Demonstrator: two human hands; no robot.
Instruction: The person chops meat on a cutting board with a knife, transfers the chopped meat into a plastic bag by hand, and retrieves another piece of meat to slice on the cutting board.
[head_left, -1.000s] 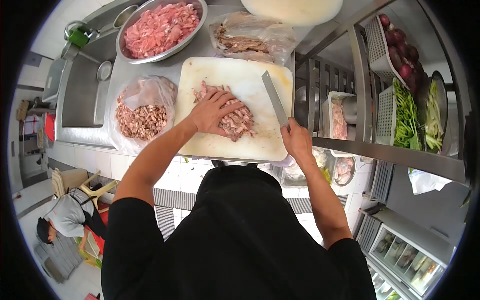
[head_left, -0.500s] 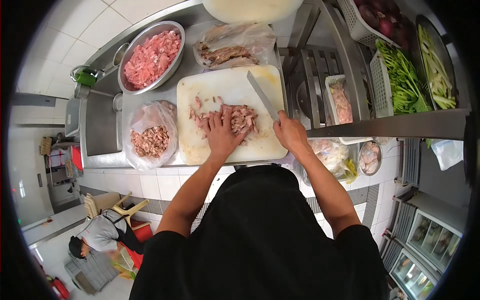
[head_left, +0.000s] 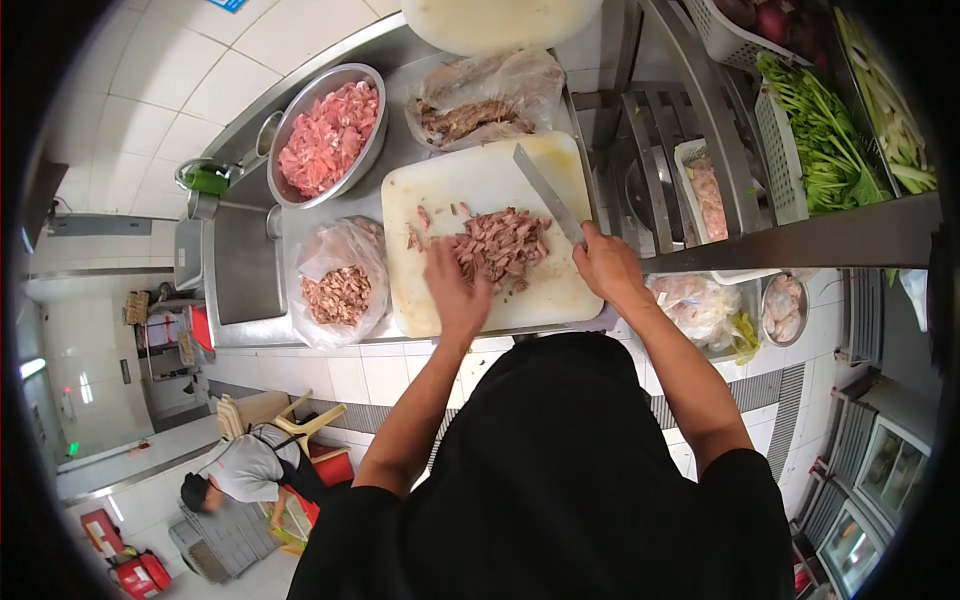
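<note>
A heap of chopped cooked meat [head_left: 505, 245] lies on the white cutting board [head_left: 555, 298], with a few small bits scattered to its left. My left hand [head_left: 458, 292] is at the left edge of the heap, slightly blurred, its fingers stretched out and the thumb apart. Nothing shows in its grasp. In my right hand [head_left: 608, 265] is the handle of a kitchen knife [head_left: 547, 193]. The blade points away and to the left over the board's right side, beyond the heap.
Left of the board sits a plastic bag of chopped meat [head_left: 337, 295]. A metal bowl [head_left: 377, 140] of raw pink meat and bagged meat [head_left: 480, 110] stand farther back. A sink [head_left: 250, 270] is at left, a metal shelf [head_left: 790, 245] at right. Another person [head_left: 255, 465] bends at lower left.
My left hand has come off the top of the meat heap to its left side, leaving the heap uncovered. The knife stays in my right hand. The view has shifted slightly.
</note>
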